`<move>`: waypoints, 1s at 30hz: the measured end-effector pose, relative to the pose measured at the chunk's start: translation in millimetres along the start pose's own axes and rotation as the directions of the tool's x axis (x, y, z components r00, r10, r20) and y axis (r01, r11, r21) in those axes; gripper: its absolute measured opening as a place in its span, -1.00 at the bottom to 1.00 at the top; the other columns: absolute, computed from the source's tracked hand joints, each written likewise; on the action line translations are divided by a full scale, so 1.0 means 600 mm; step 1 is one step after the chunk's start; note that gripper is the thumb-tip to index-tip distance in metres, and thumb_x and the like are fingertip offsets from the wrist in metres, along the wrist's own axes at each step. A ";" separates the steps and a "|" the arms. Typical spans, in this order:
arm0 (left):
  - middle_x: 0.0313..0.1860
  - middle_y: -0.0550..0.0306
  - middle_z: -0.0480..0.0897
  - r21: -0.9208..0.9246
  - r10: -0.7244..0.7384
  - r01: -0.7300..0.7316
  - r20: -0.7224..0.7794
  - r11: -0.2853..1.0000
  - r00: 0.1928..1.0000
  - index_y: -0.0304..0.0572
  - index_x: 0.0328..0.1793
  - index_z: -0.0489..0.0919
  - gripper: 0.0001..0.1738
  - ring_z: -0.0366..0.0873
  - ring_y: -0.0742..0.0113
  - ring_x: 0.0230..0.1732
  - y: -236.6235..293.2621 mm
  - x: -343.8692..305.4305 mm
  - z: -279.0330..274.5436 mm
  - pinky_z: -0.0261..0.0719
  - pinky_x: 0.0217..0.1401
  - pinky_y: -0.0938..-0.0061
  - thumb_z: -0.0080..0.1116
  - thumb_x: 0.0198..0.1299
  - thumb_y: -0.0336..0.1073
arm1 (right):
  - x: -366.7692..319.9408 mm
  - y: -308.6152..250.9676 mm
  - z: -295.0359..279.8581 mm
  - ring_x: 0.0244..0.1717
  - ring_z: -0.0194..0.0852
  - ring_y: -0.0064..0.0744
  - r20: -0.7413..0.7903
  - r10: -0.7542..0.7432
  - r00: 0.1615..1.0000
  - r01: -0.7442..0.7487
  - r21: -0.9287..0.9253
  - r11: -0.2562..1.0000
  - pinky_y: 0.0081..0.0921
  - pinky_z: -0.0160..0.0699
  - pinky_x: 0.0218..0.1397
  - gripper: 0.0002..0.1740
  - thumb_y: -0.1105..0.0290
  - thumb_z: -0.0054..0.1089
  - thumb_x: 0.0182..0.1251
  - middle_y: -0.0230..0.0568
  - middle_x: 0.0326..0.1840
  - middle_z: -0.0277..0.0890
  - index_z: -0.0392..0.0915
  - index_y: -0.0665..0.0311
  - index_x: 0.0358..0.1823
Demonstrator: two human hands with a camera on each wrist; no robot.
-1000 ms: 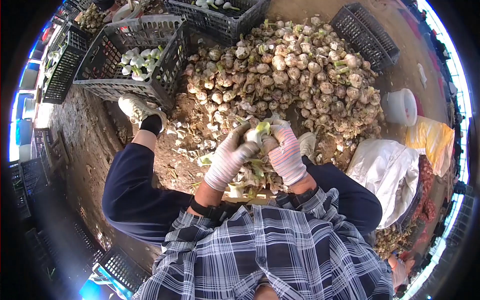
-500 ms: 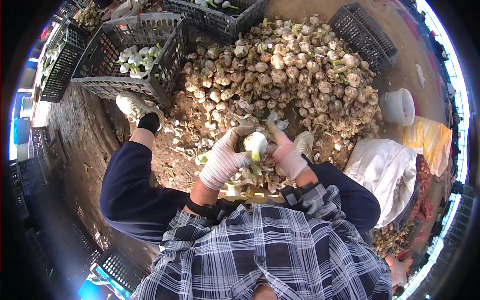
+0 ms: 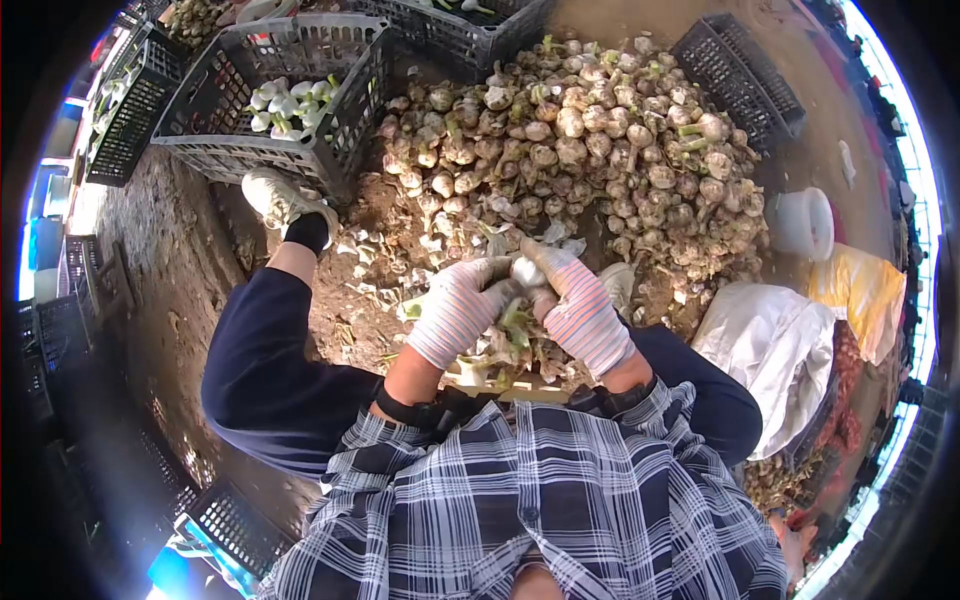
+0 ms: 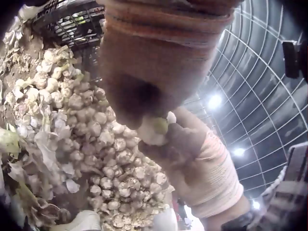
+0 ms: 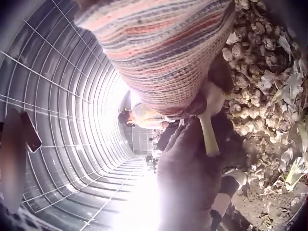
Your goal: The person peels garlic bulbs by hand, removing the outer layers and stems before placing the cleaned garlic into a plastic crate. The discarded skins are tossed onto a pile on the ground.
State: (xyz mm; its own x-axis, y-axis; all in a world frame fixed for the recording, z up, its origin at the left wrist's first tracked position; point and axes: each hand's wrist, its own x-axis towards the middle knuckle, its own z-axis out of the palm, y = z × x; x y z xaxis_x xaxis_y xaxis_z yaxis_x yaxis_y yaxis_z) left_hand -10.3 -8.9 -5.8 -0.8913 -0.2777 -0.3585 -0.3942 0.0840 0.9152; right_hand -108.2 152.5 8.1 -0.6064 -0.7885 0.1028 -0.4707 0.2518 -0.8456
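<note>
A pale garlic bulb (image 3: 525,272) with a green stalk sits between both gloved hands, over my lap. My left hand (image 3: 462,305), in a striped knit glove, curls around the bulb from the left. My right hand (image 3: 575,300), gloved the same way, grips it from the right. In the left wrist view the bulb (image 4: 155,131) peeks out between the two gloves. From the right wrist the bulb and its stalk (image 5: 208,126) hang below the right glove. A big heap of unpeeled garlic (image 3: 580,150) lies on the dirt just beyond the hands.
A black crate (image 3: 285,95) holding peeled white bulbs stands at the upper left, near my left shoe (image 3: 278,200). More crates (image 3: 745,75) sit beyond the heap. A white bucket (image 3: 805,222) and white sack (image 3: 775,340) lie at right. Peelings (image 3: 500,350) litter the ground under the hands.
The hands have closed tighter around the bulb, which was more exposed half a second ago. The right hand has turned so its striped back faces up.
</note>
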 end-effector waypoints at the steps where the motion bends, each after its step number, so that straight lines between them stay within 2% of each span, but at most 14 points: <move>1: -0.24 0.13 0.75 -0.035 0.099 -0.101 -0.061 0.994 0.993 -0.43 0.07 0.67 -0.73 0.64 0.49 -0.25 -0.007 0.001 0.003 0.62 -0.17 0.53 0.20 0.28 -0.48 | -0.002 -0.001 0.000 0.13 0.54 0.04 0.000 -0.002 1.000 0.002 -0.012 1.000 -0.31 0.54 0.26 -0.35 0.65 0.19 0.21 0.05 0.13 0.55 0.44 0.25 0.40; 4: -0.31 0.15 0.72 0.313 0.260 -0.213 -0.116 0.926 0.959 -0.44 -0.05 0.67 -0.78 0.63 0.48 -0.33 -0.007 0.001 -0.001 0.61 -0.25 0.54 0.16 0.29 -0.42 | -0.005 0.004 0.003 0.17 0.54 -0.04 0.005 0.026 1.000 -0.026 0.060 0.998 -0.34 0.51 0.32 -0.34 0.66 0.18 0.21 0.01 0.19 0.55 0.42 0.26 0.41; 7: -0.40 0.16 0.66 0.033 0.083 -0.078 -0.206 0.996 0.975 -0.44 -0.12 0.63 -0.77 0.59 0.43 -0.45 -0.030 0.013 0.009 0.59 -0.34 0.53 0.11 0.31 -0.35 | -0.015 0.013 0.009 0.21 0.53 -0.17 0.043 0.151 0.988 -0.157 0.343 0.926 -0.38 0.48 0.37 -0.35 0.65 0.14 0.26 -0.09 0.22 0.54 0.39 0.27 0.44; 8: -0.41 0.16 0.64 -0.208 -0.021 -0.020 -0.195 0.978 0.981 -0.43 -0.11 0.61 -0.77 0.57 0.42 -0.48 -0.030 0.014 0.009 0.57 -0.38 0.52 0.10 0.31 -0.35 | -0.016 0.016 0.011 0.22 0.52 -0.21 0.072 0.201 0.977 -0.211 0.455 0.865 -0.39 0.48 0.38 -0.35 0.64 0.13 0.29 -0.13 0.22 0.54 0.38 0.27 0.45; 11: -0.43 0.16 0.59 -0.709 -0.245 0.112 -0.089 0.696 0.965 -0.40 -0.04 0.55 -0.78 0.51 0.40 -0.54 -0.041 0.017 0.009 0.51 -0.46 0.52 0.05 0.31 -0.37 | -0.013 0.016 0.014 0.25 0.49 -0.32 0.185 0.370 0.910 -0.397 0.646 0.652 -0.42 0.48 0.38 -0.40 0.54 0.07 0.40 -0.23 0.23 0.53 0.34 0.22 0.49; 13: -0.41 0.15 0.60 -0.756 -0.248 0.073 -0.121 0.651 0.961 -0.38 -0.04 0.55 -0.78 0.52 0.40 -0.52 -0.043 0.020 0.007 0.53 -0.45 0.51 0.07 0.31 -0.36 | -0.010 0.023 0.015 0.25 0.49 -0.35 0.387 0.346 0.855 -0.467 0.864 0.188 -0.46 0.50 0.36 -0.39 0.51 0.02 0.43 -0.23 0.26 0.52 0.30 0.20 0.52; 16: -0.38 0.08 0.64 -0.859 -0.219 0.054 -0.068 0.509 0.973 -0.36 -0.05 0.55 -0.77 0.57 0.34 -0.48 -0.069 0.025 0.005 0.58 -0.42 0.46 0.07 0.32 -0.31 | -0.014 0.037 0.017 0.23 0.51 -0.39 0.512 0.293 0.808 -0.561 0.820 0.112 -0.49 0.52 0.33 -0.27 0.55 0.03 0.32 -0.21 0.24 0.52 0.20 0.20 0.57; 18: -0.38 0.06 0.64 -0.951 -0.161 0.041 -0.010 0.307 0.987 -0.35 -0.05 0.55 -0.76 0.59 0.30 -0.47 -0.075 0.029 0.002 0.60 -0.41 0.43 0.05 0.32 -0.31 | -0.006 0.037 0.018 0.21 0.53 -0.39 0.522 0.381 0.763 -0.645 0.646 0.409 -0.47 0.54 0.32 -0.22 0.59 0.06 0.22 -0.21 0.19 0.53 0.21 0.23 0.55; 19: -0.35 0.02 0.65 -0.955 -0.164 0.039 -0.010 0.293 0.986 -0.36 -0.04 0.55 -0.74 0.61 0.24 -0.46 -0.059 0.025 -0.001 0.63 -0.40 0.39 0.05 0.32 -0.29 | -0.007 0.025 0.023 0.17 0.55 -0.36 0.522 0.437 0.733 -0.667 0.677 0.311 -0.44 0.56 0.31 -0.22 0.64 0.06 0.12 -0.22 0.13 0.55 0.28 0.30 0.49; 22: -0.31 -0.01 0.66 -0.970 -0.062 0.053 0.039 0.238 0.997 -0.37 -0.04 0.55 -0.73 0.61 0.21 -0.44 -0.084 0.032 -0.002 0.64 -0.39 0.36 0.08 0.32 -0.27 | -0.002 0.023 0.052 0.15 0.55 -0.29 0.478 0.299 0.826 -0.493 0.870 -0.028 -0.30 0.59 0.29 -0.36 0.58 0.06 0.09 -0.21 0.13 0.53 0.39 0.30 0.31; 23: -0.30 -0.01 0.67 -0.966 -0.066 0.066 0.052 0.248 0.996 -0.37 -0.04 0.56 -0.72 0.61 0.21 -0.43 -0.092 0.034 0.000 0.65 -0.37 0.35 0.08 0.33 -0.26 | 0.001 0.023 0.051 0.10 0.61 -0.26 0.479 0.285 0.830 -0.465 0.877 -0.120 -0.39 0.61 0.26 -0.35 0.67 0.03 0.12 -0.18 0.10 0.57 0.35 0.38 0.35; 25: -0.27 -0.01 0.67 -0.958 -0.075 0.097 0.080 0.271 0.994 -0.37 -0.04 0.56 -0.71 0.61 0.21 -0.41 -0.091 0.035 0.004 0.65 -0.34 0.33 0.10 0.35 -0.23 | -0.001 0.034 0.061 0.06 0.62 -0.25 0.478 0.411 0.776 -0.528 0.849 0.008 -0.37 0.65 0.21 -0.38 0.64 0.04 0.17 -0.15 0.09 0.57 0.35 0.36 0.34; 28: -0.39 0.03 0.66 -0.951 -0.240 -0.069 -0.146 0.301 0.960 -0.34 -0.13 0.60 -0.73 0.63 0.23 -0.42 -0.061 0.032 -0.005 0.65 -0.32 0.34 0.03 0.40 -0.24 | -0.004 0.044 0.064 0.00 0.64 -0.27 0.473 0.480 0.739 -0.538 0.843 -0.004 -0.34 0.69 0.11 -0.40 0.61 0.03 0.23 -0.13 0.06 0.58 0.34 0.31 0.36; 30: -0.41 0.11 0.66 -0.868 -0.322 -0.191 -0.362 0.458 0.875 -0.30 -0.12 0.62 -0.64 0.65 0.30 -0.37 -0.123 0.047 -0.024 0.64 -0.25 0.39 0.10 0.45 -0.09 | -0.006 0.047 0.063 -0.04 0.64 -0.28 0.480 0.505 0.717 -0.539 0.842 -0.035 -0.33 0.70 0.06 -0.40 0.59 0.03 0.24 -0.13 0.05 0.59 0.34 0.27 0.37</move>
State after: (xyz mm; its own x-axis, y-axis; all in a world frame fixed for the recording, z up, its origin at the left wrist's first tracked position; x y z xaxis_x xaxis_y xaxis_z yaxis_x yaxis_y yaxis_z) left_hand -3.3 -36.6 -80.7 -0.5716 -0.6164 -0.5416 0.1838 -0.7395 0.6476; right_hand -95.4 141.2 -35.8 -0.3652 -0.7078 -0.6046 0.8824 -0.0564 -0.4671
